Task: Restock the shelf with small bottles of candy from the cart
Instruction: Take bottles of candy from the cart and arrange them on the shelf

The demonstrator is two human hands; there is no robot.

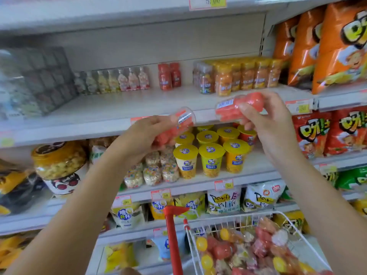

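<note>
Clear plastic red bottles [238, 108] fill both hands' [143, 133] grip; wire cart [198, 245] below.

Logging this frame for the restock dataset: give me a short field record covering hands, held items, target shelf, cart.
left hand: left hand grips a small clear plastic bottle of red candy, tilted, base up
right hand: right hand grips a second red candy bottle, lying sideways
target shelf: white metal shelf, two red bottles upright at the back, bare space in front
cart: white wire cart, lower right, holds mixed red and yellow candy bottles
placed yet: no, both bottles in hand
</note>
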